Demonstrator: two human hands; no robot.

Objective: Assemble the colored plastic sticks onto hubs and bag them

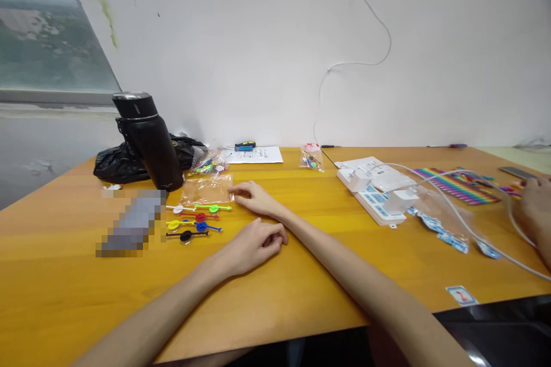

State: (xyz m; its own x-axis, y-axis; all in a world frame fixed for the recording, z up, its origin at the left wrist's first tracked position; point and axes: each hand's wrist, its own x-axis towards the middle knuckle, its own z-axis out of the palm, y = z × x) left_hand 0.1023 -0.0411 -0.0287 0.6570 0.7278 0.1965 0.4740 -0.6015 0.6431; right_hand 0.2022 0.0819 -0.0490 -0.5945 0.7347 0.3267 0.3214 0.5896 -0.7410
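Observation:
My right hand point(255, 198) reaches left across the table, fingers loosely bent and a little apart. Its fingertips are at the right edge of a clear plastic bag point(206, 189) lying flat; whether they press on it I cannot tell. Nearer to me, my left hand point(253, 245) rests on the table with fingers curled in and nothing visible in them. Left of both hands lie several arrow-shaped plastic spinners: a green one point(214, 208), a white one point(178, 209), a red one point(200, 217), a yellow one point(174, 224), a blue one point(201, 227) and a black one point(186, 235).
A black bottle point(150, 143) stands before a black plastic bag point(114, 165). Behind are a filled clear bag point(210, 161), paper point(262, 155), a screwdriver point(245, 145) and a small packet point(311, 157). Rightward sit a power strip point(379, 206), cables, rainbow-coloured sticks point(462, 186) and another person's hand point(536, 212).

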